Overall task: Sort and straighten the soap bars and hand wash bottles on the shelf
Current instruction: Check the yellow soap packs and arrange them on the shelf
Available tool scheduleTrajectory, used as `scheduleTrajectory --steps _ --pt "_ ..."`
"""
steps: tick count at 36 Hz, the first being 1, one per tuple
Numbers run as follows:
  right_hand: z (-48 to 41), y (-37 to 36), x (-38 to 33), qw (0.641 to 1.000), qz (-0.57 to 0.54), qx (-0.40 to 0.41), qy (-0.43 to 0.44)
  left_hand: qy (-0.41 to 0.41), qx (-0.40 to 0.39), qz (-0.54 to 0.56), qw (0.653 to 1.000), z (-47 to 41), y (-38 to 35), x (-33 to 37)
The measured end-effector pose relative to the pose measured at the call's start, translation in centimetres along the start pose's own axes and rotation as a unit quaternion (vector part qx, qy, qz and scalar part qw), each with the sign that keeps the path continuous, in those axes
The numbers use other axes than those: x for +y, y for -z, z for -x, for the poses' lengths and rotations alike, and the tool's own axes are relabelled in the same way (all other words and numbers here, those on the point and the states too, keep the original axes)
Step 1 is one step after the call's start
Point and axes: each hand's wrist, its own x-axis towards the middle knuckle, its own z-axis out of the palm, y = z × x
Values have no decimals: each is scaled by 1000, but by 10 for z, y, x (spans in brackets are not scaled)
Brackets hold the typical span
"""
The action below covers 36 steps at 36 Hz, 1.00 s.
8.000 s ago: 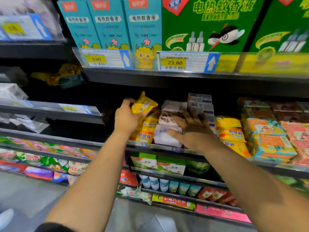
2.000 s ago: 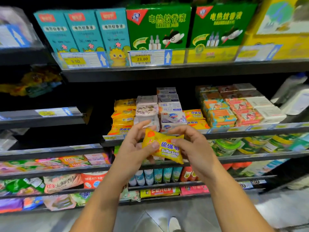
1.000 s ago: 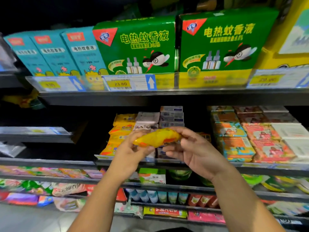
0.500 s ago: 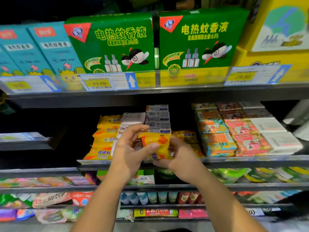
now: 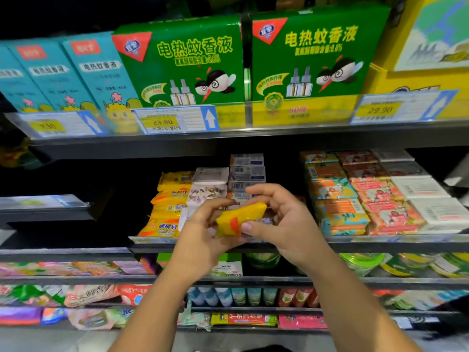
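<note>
Shop shelving fills the view; before the soap shelf's (image 5: 380, 243) front edge, left hand (image 5: 203, 235) and right hand (image 5: 284, 224) pinch a yellow soap bar (image 5: 238, 218), apparently squaring it, next to lie flat atop the yellow stack (image 5: 170, 204).

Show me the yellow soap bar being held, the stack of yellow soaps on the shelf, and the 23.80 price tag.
held yellow soap bar (image 5: 238, 219), head view, middle of its wrapper.
yellow soap stack (image 5: 171, 198), head view, front of a middle pack.
23.80 price tag (image 5: 162, 122), head view, its yellow price patch.
</note>
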Motion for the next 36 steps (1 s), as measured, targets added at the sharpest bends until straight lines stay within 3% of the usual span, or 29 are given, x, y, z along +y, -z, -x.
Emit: scheduleTrajectory --steps 4,8,10,14,17,20,24,27,29,33,36 --pt "-5 5 -6 999 -37 24 -14 27 57 68 996 3 13 5" --pt "-10 -2 -7 991 -96 23 -89 80 107 286 949 1 19 12" --pt "-10 -10 -7 984 -119 21 -133 138 109 318 932 1 19 17" --pt "-11 -18 -2 968 -126 21 -215 241 94 275 926 1 19 14" --pt "-13 -16 0 962 -99 22 -254 262 88 248 929 5 22 12" --pt "-14 -12 1 957 -73 10 -279 203 88 194 956 6 21 12" --pt "-17 -11 -3 945 -132 4 -298 44 83 34 995 3 29 12" --pt "-18 -12 -9 938 -220 15 -266 -34 23 -2 999 4 29 16" --pt "-18 -10 -9 949 -209 29 -234 -46 -12 -53 997 5 31 18" --pt "-18 -8 -3 975 -128 43 -176 12 -192 -187 963 10 45 20" --pt "-17 -12 1 987 -79 21 -139 39 -224 -267 937 8 43 18"
